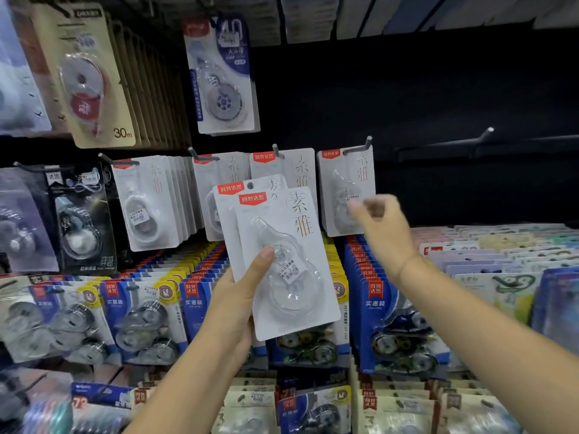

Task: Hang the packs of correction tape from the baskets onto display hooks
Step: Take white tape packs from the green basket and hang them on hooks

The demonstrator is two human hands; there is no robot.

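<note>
My left hand [238,296] grips two stacked white correction tape packs [282,258] by their lower left edge, thumb pressed on the front blister. The packs are held up in front of the display hooks. My right hand [380,228] hovers with loosely curled fingers just in front of a white pack [346,189] that hangs on a hook [360,147]. It holds nothing. More identical white packs hang on hooks to the left [147,202] and behind the held packs [297,166].
An empty hook [482,136] sticks out at the right against the dark back panel. Blue and beige tape packs [141,317] stand in rows below. Larger packs [91,79] hang above on the left.
</note>
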